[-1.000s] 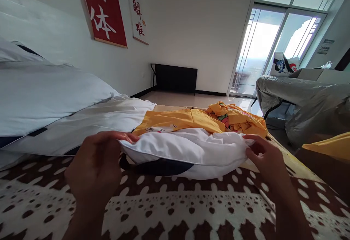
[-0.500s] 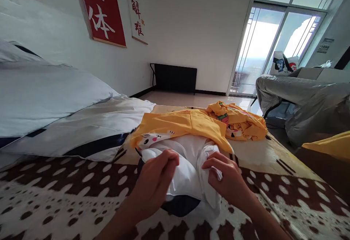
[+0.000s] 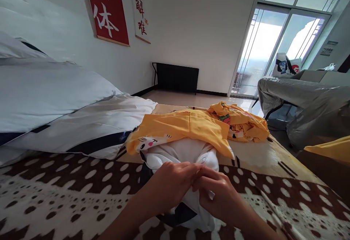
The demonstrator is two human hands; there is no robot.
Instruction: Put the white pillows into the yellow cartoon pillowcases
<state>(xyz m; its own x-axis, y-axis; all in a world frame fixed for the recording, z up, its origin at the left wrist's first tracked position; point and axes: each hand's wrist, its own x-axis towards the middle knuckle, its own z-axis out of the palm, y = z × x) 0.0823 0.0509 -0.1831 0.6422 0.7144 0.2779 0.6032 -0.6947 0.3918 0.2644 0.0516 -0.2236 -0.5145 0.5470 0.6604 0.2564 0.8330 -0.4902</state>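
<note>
While left hand and right hand, fingers curled, grip hidden, seemingly bunch white cloth nearside of yellow cloth, even tension seems needed next.

Left hand now against right hand

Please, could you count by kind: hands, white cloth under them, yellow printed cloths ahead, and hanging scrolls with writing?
Hands: 2 (left hand, right hand)
White bunched cloth with dark patches: 1
Yellow printed cloths: 2 (spread cloth, crumpled cloth)
Hanging scrolls: 2 (red scroll, white scroll)
Total: 7
</note>
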